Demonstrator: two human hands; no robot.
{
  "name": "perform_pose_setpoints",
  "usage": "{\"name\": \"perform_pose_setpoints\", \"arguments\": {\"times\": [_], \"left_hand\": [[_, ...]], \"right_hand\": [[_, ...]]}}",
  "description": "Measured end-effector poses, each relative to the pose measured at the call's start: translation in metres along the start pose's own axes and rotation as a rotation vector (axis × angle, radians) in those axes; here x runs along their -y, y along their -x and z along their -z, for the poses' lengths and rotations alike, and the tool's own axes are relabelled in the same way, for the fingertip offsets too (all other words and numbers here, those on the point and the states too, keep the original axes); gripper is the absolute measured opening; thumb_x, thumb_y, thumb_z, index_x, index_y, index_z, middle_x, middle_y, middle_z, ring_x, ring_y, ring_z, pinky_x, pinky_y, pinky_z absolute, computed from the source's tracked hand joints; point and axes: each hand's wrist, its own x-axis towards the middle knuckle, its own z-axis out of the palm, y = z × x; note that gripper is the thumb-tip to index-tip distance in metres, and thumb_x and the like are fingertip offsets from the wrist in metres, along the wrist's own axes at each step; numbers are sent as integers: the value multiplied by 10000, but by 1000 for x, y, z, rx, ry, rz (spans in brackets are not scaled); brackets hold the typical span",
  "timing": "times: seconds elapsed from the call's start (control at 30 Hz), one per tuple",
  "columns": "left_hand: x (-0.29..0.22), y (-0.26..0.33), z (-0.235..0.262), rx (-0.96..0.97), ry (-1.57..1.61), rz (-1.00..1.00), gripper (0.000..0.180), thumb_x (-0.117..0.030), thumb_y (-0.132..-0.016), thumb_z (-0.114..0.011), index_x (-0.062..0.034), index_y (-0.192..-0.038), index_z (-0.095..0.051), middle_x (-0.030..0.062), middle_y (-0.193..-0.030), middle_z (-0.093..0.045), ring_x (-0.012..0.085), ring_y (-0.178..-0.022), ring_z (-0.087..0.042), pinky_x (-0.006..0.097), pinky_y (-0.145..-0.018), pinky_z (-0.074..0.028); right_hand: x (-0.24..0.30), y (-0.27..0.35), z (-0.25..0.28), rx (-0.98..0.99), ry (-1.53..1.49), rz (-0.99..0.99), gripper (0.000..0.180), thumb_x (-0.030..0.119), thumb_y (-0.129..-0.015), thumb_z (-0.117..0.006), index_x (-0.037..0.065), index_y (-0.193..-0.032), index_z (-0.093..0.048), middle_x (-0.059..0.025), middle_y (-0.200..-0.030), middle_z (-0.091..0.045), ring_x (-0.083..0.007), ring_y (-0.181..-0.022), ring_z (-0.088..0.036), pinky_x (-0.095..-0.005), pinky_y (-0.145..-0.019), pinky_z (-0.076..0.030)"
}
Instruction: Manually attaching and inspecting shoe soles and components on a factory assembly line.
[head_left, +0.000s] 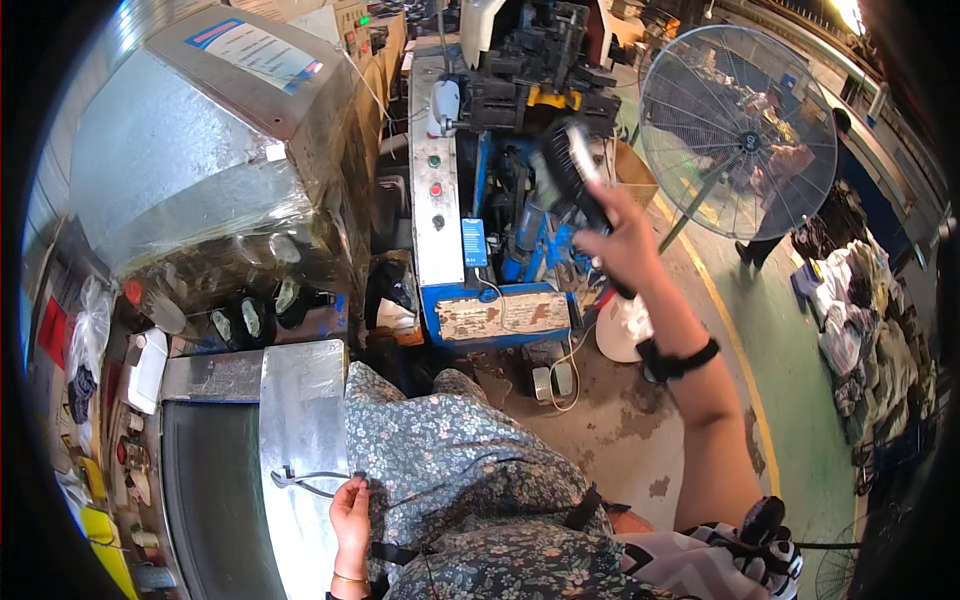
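Note:
My right hand (625,245) is raised in front of the machine, its fingers closed around a black shoe (565,170) with a white part along one side. The shoe is blurred, so its finer details do not show. Low on the left, my left hand (350,512) is closed at the handle end of a pair of metal pincers (300,480). The pincers' head points left, over the bare metal ledge (300,420) beside my lap. Floral fabric (450,430) covers my lap.
Ahead stands a blue-and-white machine (437,220) with buttons and a dark clamp head (545,100). A metal-hooded unit (190,130) at left has several shoes (251,318) under it. A dark conveyor belt (215,490) runs below. Right are a large fan (740,135), a person behind it and piled pieces (865,320).

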Motion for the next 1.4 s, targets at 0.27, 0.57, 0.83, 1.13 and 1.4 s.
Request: {"name": "perform_pose_setpoints", "arguments": {"times": [0.27,0.57,0.83,1.13,1.4], "left_hand": [[5,-9,-21,-106,-137,6,170,10,-919,-573,29,-1085,-599,13,-943,-619,68,-842,-559,196,-760,-452],[50,-23,0,9,10,46,195,-294,-967,-562,-187,-813,-509,-1,-531,-477,94,-323,-363,252,-276,-238],[51,-30,-6,-11,-51,8,152,-212,-986,-522,-200,-839,-486,5,-517,-460,99,-325,-355,251,-275,-234],[68,-39,12,-15,166,-50,201,-299,-1006,-416,-225,-896,-567,11,-661,-460,123,-449,-354,321,-335,-277],[-8,-21,-19,22,-258,274,207,-346,-950,-543,-158,-875,-585,56,-818,-609,143,-642,-570,304,-471,-432]], "right_hand": [[-70,-124,19,100,500,-467,707,272,-643,-757,324,-1323,-573,-90,-1139,-605,-268,-1006,-625,-379,-903,-473],[-39,-142,-24,454,963,-446,649,461,-734,-644,433,-1363,-487,-130,-1297,-507,-361,-1213,-501,-469,-1009,-393],[-66,-96,-35,330,811,-393,763,508,-781,-623,405,-1470,-313,-212,-1538,-214,-444,-1244,-430,-466,-1024,-414],[-74,-134,-42,320,737,-446,740,467,-770,-648,401,-1449,-363,-178,-1513,-273,-420,-1248,-420,-453,-1017,-419],[-100,-184,-49,317,681,-491,730,457,-756,-654,391,-1435,-397,-150,-1483,-325,-409,-1240,-434,-443,-1024,-417]]}}
